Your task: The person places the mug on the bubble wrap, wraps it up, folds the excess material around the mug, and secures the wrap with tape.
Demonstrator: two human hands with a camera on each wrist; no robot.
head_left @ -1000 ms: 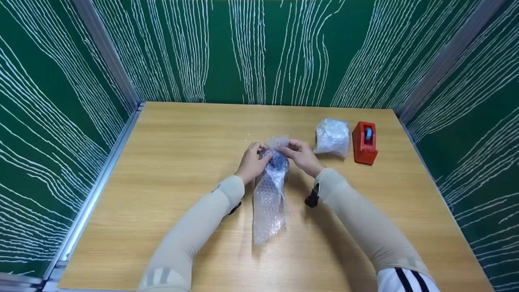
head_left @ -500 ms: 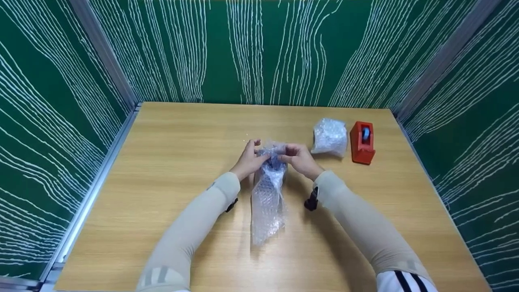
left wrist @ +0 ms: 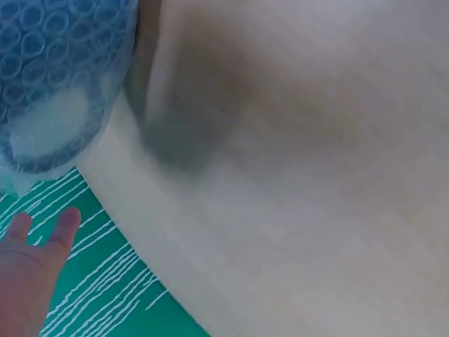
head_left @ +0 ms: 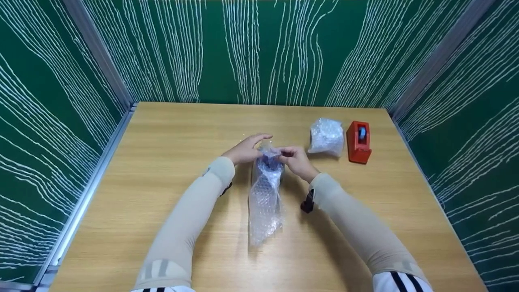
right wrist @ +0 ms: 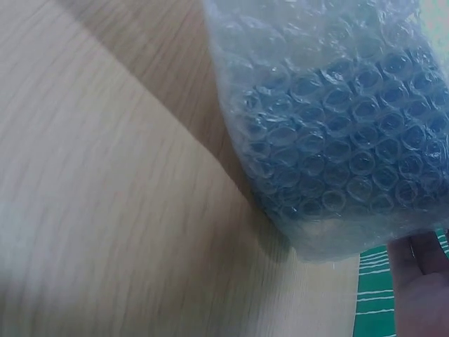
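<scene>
A bluish, rounded object [right wrist: 351, 140] stands wrapped in clear bubble wrap [head_left: 264, 202] at the middle of the table; its exact kind is hidden by the wrap. One long strip of the wrap trails toward the person. My left hand [head_left: 245, 150] is at the upper left of the bundle, fingers stretched out over its far side and thumb by the top of the wrap. In the left wrist view, two fingertips of it [left wrist: 63, 228] stand apart from the film. Across from it, my right hand [head_left: 299, 163] pinches the gathered upper edge of the bubble wrap between thumb and fingers.
Behind and to the right on the wooden table [head_left: 174, 182] sits another bubble-wrapped bundle [head_left: 326, 137]. Beside it stands a red tape dispenser [head_left: 359, 142] with a blue roll core. Green walls with white lines enclose the table's back and sides.
The wrap's top flap, raised beyond the object a second ago, is now folded down and gathered. My left hand has moved left and its fingers have straightened. My right hand keeps its pinch.
</scene>
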